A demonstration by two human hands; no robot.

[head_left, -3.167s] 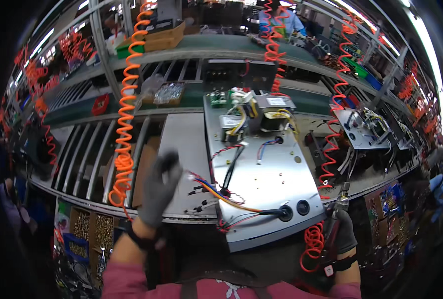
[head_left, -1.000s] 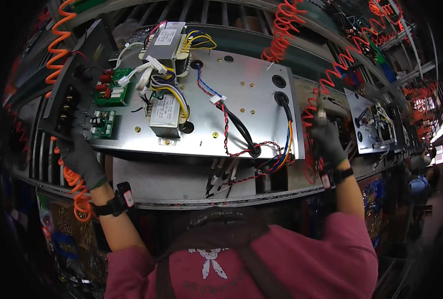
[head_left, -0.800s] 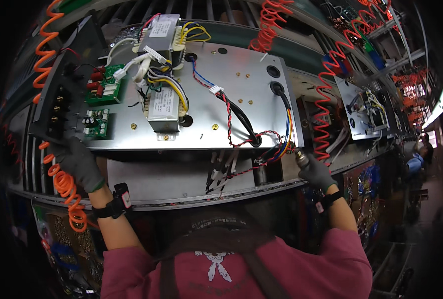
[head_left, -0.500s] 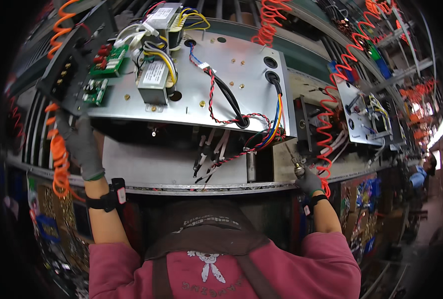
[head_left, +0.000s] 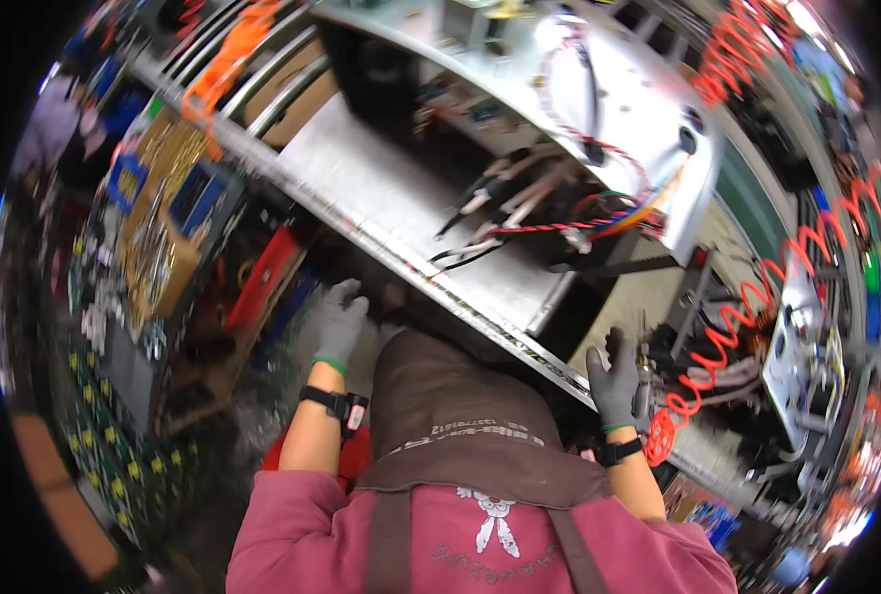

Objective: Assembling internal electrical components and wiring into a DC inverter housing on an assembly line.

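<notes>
View has swung hard since half a second ago: the metal chassis panel [head_left: 648, 119] that filled the middle of the frame now sits high and to the right, tilted, with its bundle of red, black and coloured wires [head_left: 559, 223] hanging off its near edge over the table [head_left: 391, 188]. Left hand [head_left: 339, 322], grey-gloved, has let go of the panel's left edge and now hangs low below the table's front rail [head_left: 480, 317], fingers loosely apart, holding nothing, near a red box [head_left: 267, 272] under the table. Right hand [head_left: 614, 381], also gloved, stays down at the rail, beside an orange coiled hose [head_left: 727, 346]; it looks curled against a metal tool there, but whether it grips it I cannot tell. Judgement: both hands are off the panel, so work on the unit reads as paused, with the body turned toward the lower left.
</notes>
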